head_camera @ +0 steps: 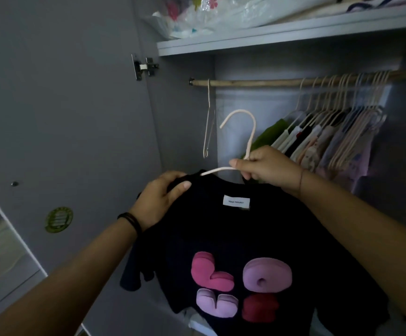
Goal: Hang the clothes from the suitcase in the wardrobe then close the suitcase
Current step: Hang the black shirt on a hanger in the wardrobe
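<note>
**Item: black T-shirt on hanger, held before the open wardrobe**

Nearest – the black T-shirt, soft knit with puffy pink and lilac letters on the front and a white label at the neck. It hangs limp between both hands, below the level of the rail and in front of the wardrobe opening.

- Left hand: fingers curled around the shirt's shoulder seam, bunching the cloth where the hanger arm enters.
- Right hand: pinching the pale pink hanger at the base of its hook, hook upward and free.

Handling – light and floppy, likely to slide off a thin arm if tilted. The stiff hanger neck looks like the best place to hold it; the cloth needs only steadying at the shoulder.

Middle distance – wooden rail, bare along its left part except for one spare hanger near the end.

Further right – a packed row of hung clothes on matching hangers.

Above – a shelf carrying a plastic bag.

Left – the open door with its hinge.

Suitcase: not in view.
</note>
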Demonstrator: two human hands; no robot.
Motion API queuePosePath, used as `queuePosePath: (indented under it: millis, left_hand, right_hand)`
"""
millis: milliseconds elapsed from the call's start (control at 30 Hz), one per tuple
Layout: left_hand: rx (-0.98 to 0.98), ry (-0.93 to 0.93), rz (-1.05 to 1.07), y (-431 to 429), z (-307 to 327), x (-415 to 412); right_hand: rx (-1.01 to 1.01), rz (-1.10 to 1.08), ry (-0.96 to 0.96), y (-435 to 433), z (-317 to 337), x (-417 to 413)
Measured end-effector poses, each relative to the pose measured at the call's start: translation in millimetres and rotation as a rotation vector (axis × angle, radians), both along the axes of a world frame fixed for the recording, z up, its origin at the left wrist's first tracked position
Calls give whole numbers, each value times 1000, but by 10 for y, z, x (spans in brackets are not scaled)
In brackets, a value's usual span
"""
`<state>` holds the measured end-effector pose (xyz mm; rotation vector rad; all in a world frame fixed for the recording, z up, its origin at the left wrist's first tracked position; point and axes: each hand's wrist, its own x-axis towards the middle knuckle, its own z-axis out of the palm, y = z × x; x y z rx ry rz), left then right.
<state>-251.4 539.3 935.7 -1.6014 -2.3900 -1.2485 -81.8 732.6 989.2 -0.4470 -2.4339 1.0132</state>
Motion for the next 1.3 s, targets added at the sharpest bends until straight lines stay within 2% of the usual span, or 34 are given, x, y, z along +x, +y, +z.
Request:
queuePosePath:
  millis: [100,200,333,400,600,667,733,800,867,1000,1100,1167,1233,1300]
  left_hand:
    - [126,-121,-83,4,49,10]
    - [231,-200,-57,-24,70,-42]
    - [291,-222,32,-84,43,-183]
    - [329,-235,66,-103,49,-246]
    - [338,-292,62,-166,43,-314]
    - [332,-308,61,-191,10,-321]
    - [334,-347,67,-197,-26,-323]
    - [339,-365,91,-163,-66,-332]
    - [337,-386,112,-80,-82,-329]
    - [304,-317,187,144,-142,-311]
    - [230,-204,325,340,-199,-204]
    - [320,-313,341,485,-218,12]
    - [398,-535,246,643,-215,347]
    - [375,-718,120,783,-204,714]
  right_hand:
    - [2,62,14,-35,20,41]
    - [19,145,66,85,-50,225]
    - [-84,73,-51,370,-295,614]
    - [-67,50,-49,443,-460,701]
    - [-126,-2,187,570,-651,765]
    - [-86,-43,245,562,-632,791]
    - [2,-19,194,519,-587,805]
    - [-24,95,35,449,-556,817]
    - [-159,179,-46,420,-586,846]
    - [-660,151,33,300,-659,946]
    - [-818,95,77,187,-761,951]
    - [-901,58,117,68,-823,923]
    - [-936,13,142,-6,-908,907]
    - [-952,-36,165,-70,-955,876]
